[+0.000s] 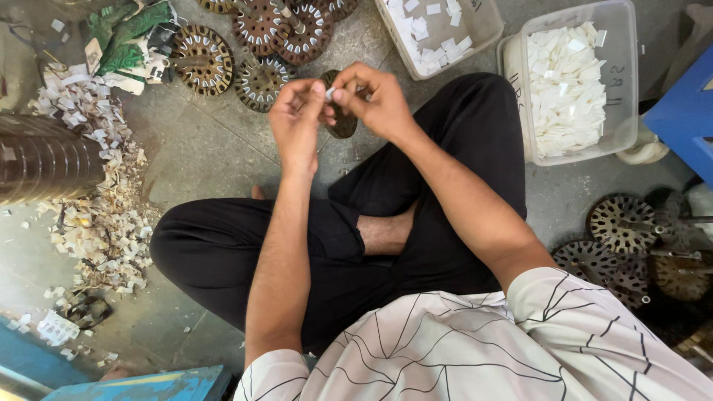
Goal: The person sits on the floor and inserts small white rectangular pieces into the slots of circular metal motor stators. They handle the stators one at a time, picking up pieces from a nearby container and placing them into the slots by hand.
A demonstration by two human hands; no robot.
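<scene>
two hands — one paper slip, two tubs

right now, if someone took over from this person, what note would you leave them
Left hand: raised, fingers pinching a small white paper slip.
Right hand: pinching the same slip from the other side, with a dark slotted round core behind both hands; which hand holds the core is unclear.
Supplies: white slips in the clear tub and a second tub.
More slotted cores lie on the floor ahead, others to the right.
Paper scraps are piled left.
How many cores are finished cannot be told.
</scene>
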